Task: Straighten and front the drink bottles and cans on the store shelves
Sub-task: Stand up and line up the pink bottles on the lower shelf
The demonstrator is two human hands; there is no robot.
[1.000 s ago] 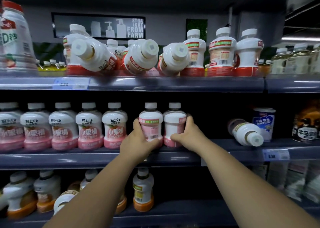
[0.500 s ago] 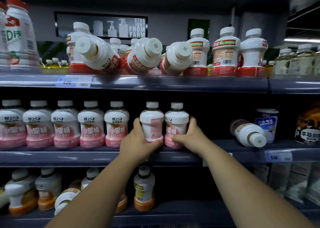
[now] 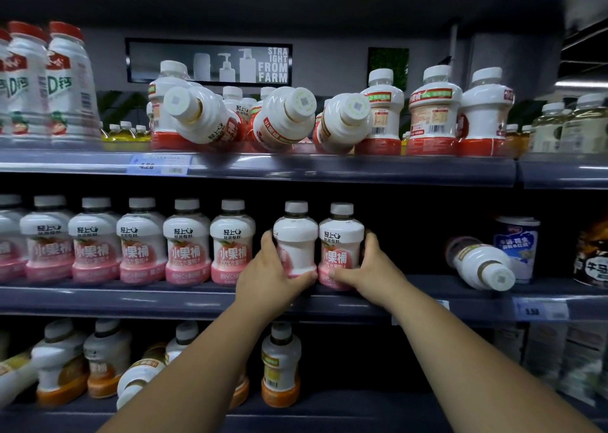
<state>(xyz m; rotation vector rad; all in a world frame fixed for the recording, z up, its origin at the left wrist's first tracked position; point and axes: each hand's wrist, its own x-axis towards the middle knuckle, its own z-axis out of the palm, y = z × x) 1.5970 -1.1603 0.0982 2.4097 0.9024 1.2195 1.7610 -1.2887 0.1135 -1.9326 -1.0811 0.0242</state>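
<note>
The step in hand is fronting a pair of pink-based bottles on the middle shelf (image 3: 164, 297). The left grip (image 3: 268, 276) is clamped round the blank-faced bottle (image 3: 296, 245), thumb across its base and fingers curled up its left flank. The right grip (image 3: 367, 268) is clamped on the labelled bottle (image 3: 340, 246), fingers wrapped round its right flank. Both bottles stand upright between the two grips, touching each other, near the shelf's front edge.

The bottle in the right grip shows its printed label to the aisle. The one in the left grip shows mostly plain white with a sliver of pink print beside the fingers, so I judge it only part-turned. The next move calls for a twist in the left grip until that label faces out, then a slide of the pair to close the gap to the pink row (image 3: 186, 245) just left of the left grip.

Well right of the right grip a tipped bottle (image 3: 480, 264) lies on its side, and above both grips the toppled bottles (image 3: 283, 116) await righting.
</note>
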